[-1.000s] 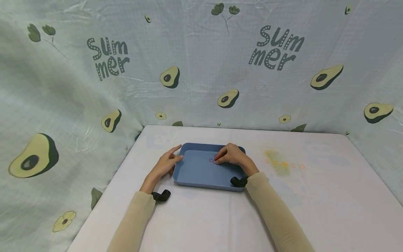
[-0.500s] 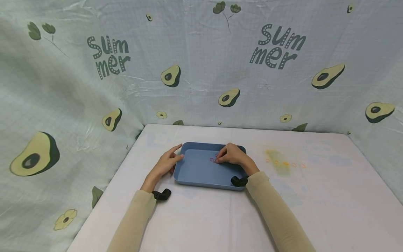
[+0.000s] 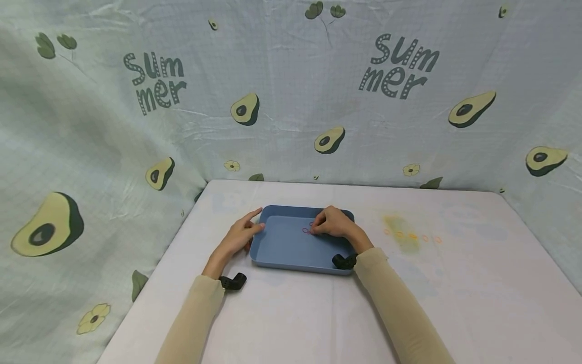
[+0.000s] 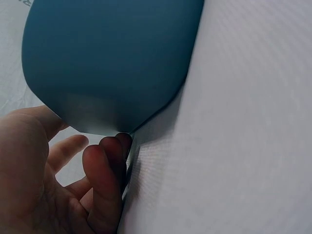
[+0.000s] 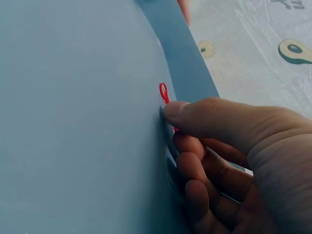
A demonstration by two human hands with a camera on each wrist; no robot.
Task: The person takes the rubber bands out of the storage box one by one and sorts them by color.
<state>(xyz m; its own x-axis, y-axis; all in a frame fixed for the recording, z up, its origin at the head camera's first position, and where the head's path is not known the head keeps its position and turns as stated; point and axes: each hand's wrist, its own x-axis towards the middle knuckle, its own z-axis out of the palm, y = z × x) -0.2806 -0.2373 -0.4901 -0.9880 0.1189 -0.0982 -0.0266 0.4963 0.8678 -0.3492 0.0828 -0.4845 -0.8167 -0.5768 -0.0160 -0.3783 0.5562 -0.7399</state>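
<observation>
A blue rectangular tray (image 3: 286, 252) lies on the table between my hands. My left hand (image 3: 236, 238) holds its left side, thumb over the rim and index finger stretched toward the far corner. In the left wrist view, the other fingers (image 4: 100, 168) curl against the outside of the tray's wall. Inside the tray, my right hand (image 3: 337, 223) pinches a thin red loop, like a small rubber band (image 5: 164, 91), between thumb and index finger. One end of the loop sticks out past the thumb tip; the rest is hidden. Another red loop (image 3: 311, 224) shows just behind the fingertips.
Several small orange rings (image 3: 413, 236) lie in a row on the table to the right of the tray, over a yellowish patch (image 3: 400, 227). A printed cloth (image 3: 282, 76) hangs behind the table and along its left side.
The red loops by my right fingertips look narrower and more drawn together than a second ago. Both hands stay nearly in place, and the tray has not moved.
</observation>
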